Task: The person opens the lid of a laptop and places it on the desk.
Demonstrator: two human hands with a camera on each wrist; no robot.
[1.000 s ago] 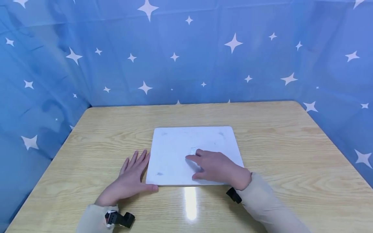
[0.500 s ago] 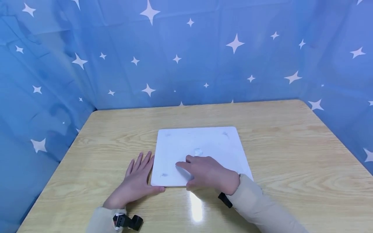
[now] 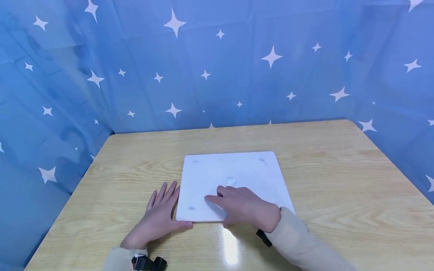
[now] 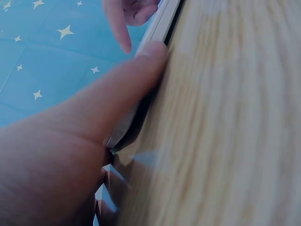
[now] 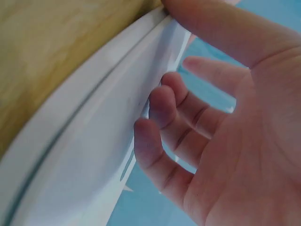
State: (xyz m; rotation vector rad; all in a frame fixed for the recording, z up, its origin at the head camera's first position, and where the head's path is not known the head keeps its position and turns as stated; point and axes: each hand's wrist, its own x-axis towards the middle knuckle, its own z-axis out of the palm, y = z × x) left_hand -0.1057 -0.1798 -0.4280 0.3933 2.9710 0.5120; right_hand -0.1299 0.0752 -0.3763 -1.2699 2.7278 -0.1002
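A closed white laptop [image 3: 210,169] lies flat, a pale shiny mark [image 3: 231,181] near the middle of its lid. My left hand [image 3: 159,220] lies at its front left corner, fingers straight and spread along the left side, thumb [image 4: 150,54] against the front edge. Over the front part of the lid is my right hand [image 3: 245,207]. Its index finger [image 3: 214,198] points left, and the other fingers bend loosely close to the lid. In the right wrist view its thumb [image 5: 207,19] reaches the front edge, by the seam [image 5: 77,122] between lid and base.
The wooden table [image 3: 339,169] extends around the laptop on all sides. A blue curtain [image 3: 217,90] with white stars hangs behind and along both sides. A bright reflection [image 3: 230,244] shows on the tabletop before the laptop.
My right hand has moved left and nearer to the laptop's front edge, uncovering more of the lid's mark. The left hand stays at the corner. The head view has shifted slightly.
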